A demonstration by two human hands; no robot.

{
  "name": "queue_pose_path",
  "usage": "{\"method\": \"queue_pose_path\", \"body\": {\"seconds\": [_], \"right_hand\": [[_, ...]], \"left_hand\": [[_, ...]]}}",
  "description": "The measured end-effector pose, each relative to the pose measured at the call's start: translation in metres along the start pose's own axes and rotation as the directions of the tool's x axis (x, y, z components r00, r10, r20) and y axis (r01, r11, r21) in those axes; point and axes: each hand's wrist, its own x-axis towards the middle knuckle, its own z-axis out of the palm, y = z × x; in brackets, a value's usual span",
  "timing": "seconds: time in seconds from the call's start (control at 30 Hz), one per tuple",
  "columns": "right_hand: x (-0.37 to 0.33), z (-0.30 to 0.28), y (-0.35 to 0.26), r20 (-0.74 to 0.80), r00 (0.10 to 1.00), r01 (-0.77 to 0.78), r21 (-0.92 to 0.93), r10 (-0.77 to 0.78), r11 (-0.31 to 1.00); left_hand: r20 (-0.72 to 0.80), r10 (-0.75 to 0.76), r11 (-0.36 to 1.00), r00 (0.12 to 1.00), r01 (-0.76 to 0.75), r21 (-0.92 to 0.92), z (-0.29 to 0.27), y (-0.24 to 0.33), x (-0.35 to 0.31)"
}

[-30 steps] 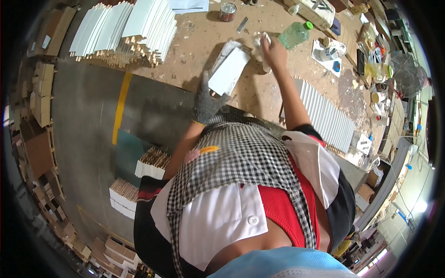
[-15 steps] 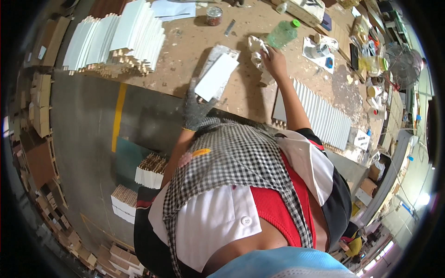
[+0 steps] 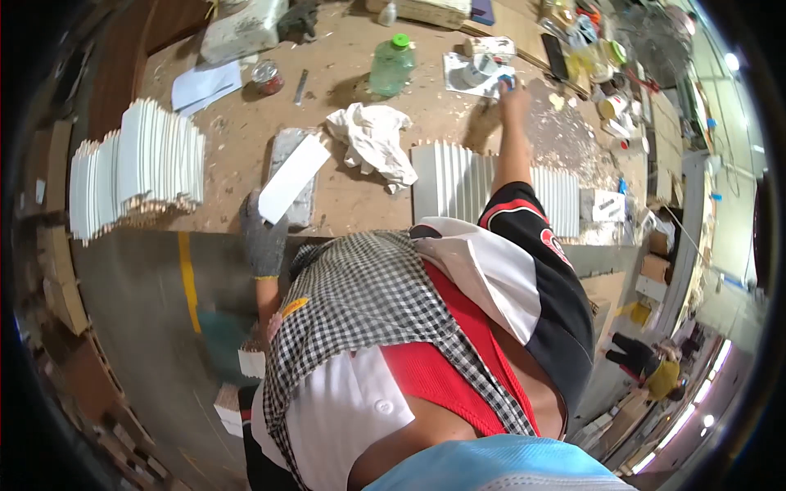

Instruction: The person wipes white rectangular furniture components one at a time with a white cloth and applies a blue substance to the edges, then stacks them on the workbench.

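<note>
My left hand (image 3: 266, 235), in a grey glove, grips the near end of a white painted board (image 3: 295, 176). The board lies slantwise over a grey-white speckled slab (image 3: 303, 204) on the bench. My bare right hand (image 3: 514, 100) is stretched far out to the right, its fingers closed around a small blue piece (image 3: 506, 83) at the edge of a white sheet (image 3: 454, 75). A white cup-like container (image 3: 479, 71) stands on that sheet. Between my hands lies a crumpled white rag (image 3: 372, 139), touched by neither.
Stacked white boards (image 3: 155, 159) stand at the left of the workbench (image 3: 237, 135); a row of white strips (image 3: 458, 184) lies at the right. A green bottle (image 3: 391, 67), a small jar (image 3: 267, 78) and a flat metal strip (image 3: 301, 86) are farther back. A person (image 3: 659, 372) is off to the right.
My right hand has let go of the rag, leaving it on the bench, and moved right to the blue piece. My left hand keeps holding the white board. The whole view has shifted.
</note>
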Motion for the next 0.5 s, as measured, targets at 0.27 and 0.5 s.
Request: {"method": "queue_pose_path", "body": {"seconds": [0.27, 0.5], "right_hand": [[0.015, -0.023, 0.018, 0.619, 0.783, -0.185, 0.137, 0.062, 0.973], [-0.111, -0.160, -0.224, 0.542, 0.480, -0.325, 0.840, -0.690, 0.433]], "left_hand": [[0.041, -0.006, 0.998, 0.999, 0.008, -0.062, 0.007, 0.004, 0.018], [0.080, -0.020, 0.992, 0.997, 0.030, -0.124, -0.002, 0.012, 0.026]]}}
